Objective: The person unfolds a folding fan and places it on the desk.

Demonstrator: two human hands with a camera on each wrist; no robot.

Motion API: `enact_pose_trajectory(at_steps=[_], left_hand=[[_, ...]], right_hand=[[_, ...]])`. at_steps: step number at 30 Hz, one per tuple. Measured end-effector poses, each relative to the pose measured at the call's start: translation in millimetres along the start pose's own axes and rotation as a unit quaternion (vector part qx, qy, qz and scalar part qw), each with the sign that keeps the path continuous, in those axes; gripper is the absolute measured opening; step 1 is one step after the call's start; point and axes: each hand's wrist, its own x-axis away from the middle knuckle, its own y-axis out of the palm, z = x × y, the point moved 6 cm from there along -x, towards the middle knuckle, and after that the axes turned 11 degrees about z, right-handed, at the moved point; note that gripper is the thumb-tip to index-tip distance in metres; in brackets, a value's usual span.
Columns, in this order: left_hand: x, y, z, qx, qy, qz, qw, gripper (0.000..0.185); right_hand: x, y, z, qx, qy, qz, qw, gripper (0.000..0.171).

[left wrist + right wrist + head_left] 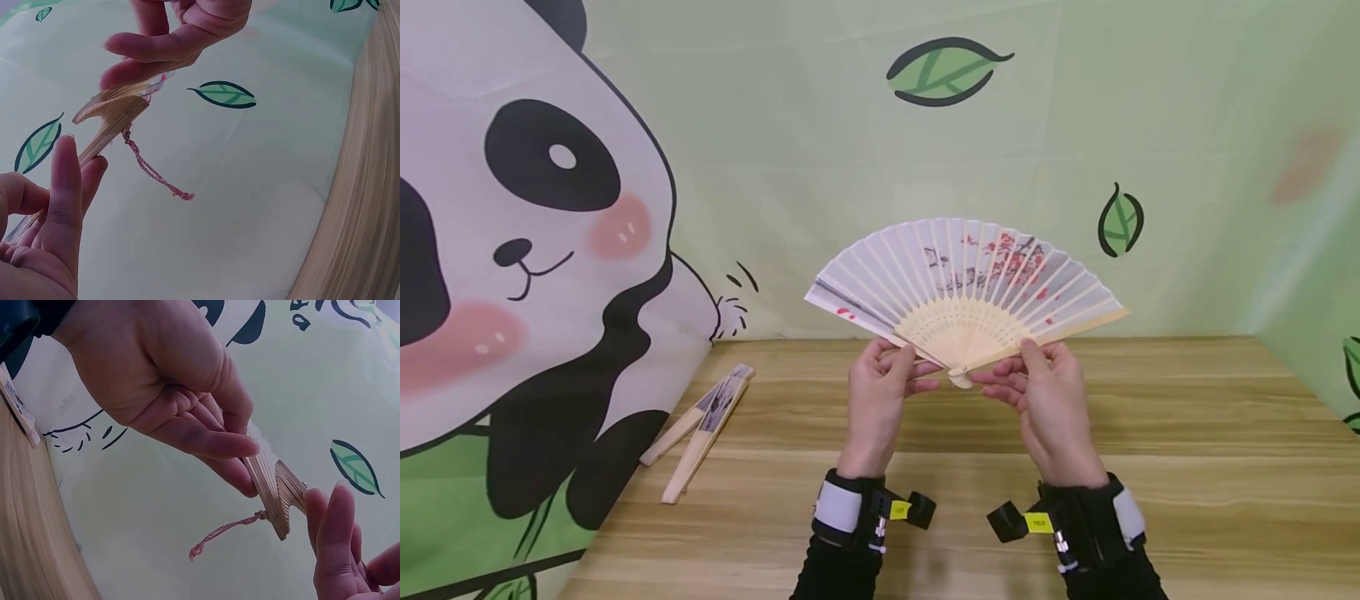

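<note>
Green backdrop panels printed with leaves and a cartoon panda [527,250] enclose a wooden table [1187,467]. An open folding fan [966,283] is held upright above the table, in front of the rear panel. Its left outer guard stick is pinched by the left hand [880,387], with the thumb and fingers curled round the stick near the pivot. Its right outer guard stick is gripped in the same manner by the right hand [1048,392], with the thumb laid on the front of the stick. The bamboo ribs are seen converging at the pivot between the two hands. A short pink cord [153,170] is seen hanging from the pivot in both wrist views. The white leaf of the fan is fully spread and is printed with red blossoms. Black wrist straps carrying cameras are worn on both forearms. Two closed folding fans [700,429] are laid on the table beside the panda panel, well apart from the hands.
</note>
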Motion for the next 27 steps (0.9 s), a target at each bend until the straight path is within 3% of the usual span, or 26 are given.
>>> enact_pose_trajectory(at_steps=[19,27], left_hand=[[-3.0,-1.3,-5.0,0.008,-0.005,0.029,0.9995,0.013],[-2.7,-0.7,-9.8,0.018,-0.012,0.031,0.9993,0.023]], right_hand=[[-1.7,2.1,7.9,-0.052,0.014,0.023,0.998,0.025],[-3.0,1.3,10.8,-0.077,0.020,0.046,0.996,0.021]])
